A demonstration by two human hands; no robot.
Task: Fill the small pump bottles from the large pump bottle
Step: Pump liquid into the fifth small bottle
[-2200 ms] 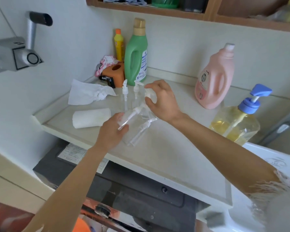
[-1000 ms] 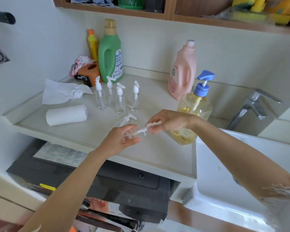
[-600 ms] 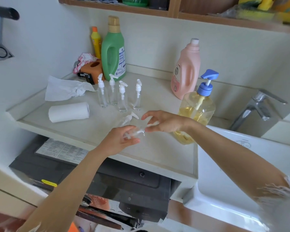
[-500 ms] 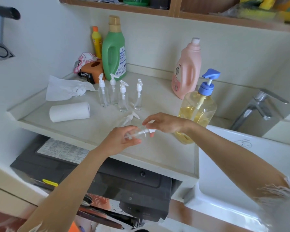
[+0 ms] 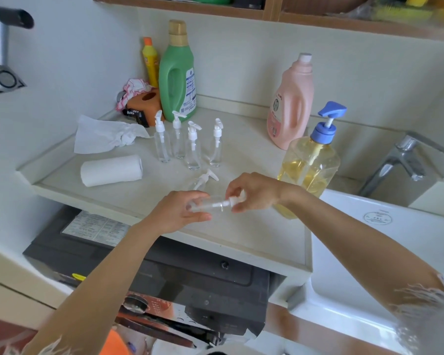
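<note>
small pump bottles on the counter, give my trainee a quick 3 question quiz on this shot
1. How many small pump bottles stand upright on the counter?
2. True or false: the large pump bottle has a blue pump head.
3. The right hand pinches: A) the paper towel roll B) the held bottle's pump head C) the tap.

Key
1. Four; a fifth lies on its side, and the left hand grips a sixth.
2. True.
3. B.

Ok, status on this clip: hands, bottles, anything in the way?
Left hand grips small bottle; right hand pinches its pump head. Large pump bottle untouched. Nothing blocking.
</note>
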